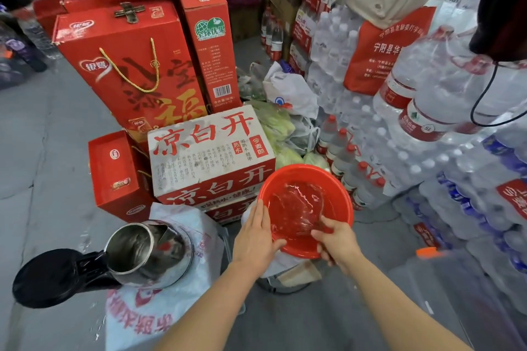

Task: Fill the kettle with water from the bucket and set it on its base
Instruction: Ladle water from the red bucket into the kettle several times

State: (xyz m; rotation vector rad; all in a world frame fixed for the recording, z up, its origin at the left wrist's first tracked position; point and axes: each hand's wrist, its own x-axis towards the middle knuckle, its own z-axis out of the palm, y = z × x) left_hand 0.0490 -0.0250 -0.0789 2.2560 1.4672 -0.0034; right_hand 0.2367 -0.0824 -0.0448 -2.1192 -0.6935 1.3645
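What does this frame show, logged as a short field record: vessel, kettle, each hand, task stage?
vessel: red basin, water inside, held tilted
kettle: steel kettle, lid open, standing on a printed white bag
left hand: left hand grips the basin's near-left rim
right hand: right hand grips the near-right rim, thumb inside
surroundings: white carton behind basin; bottled water packs to the right
stage: no water being poured into the kettle yet; kettle base not identifiable

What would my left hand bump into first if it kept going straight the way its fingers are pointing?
Your left hand grips the near-left rim of the red basin, fingers pointing up and away. Straight on, it would probably meet the white and red carton just beyond the basin first, though depth is hard to judge here.
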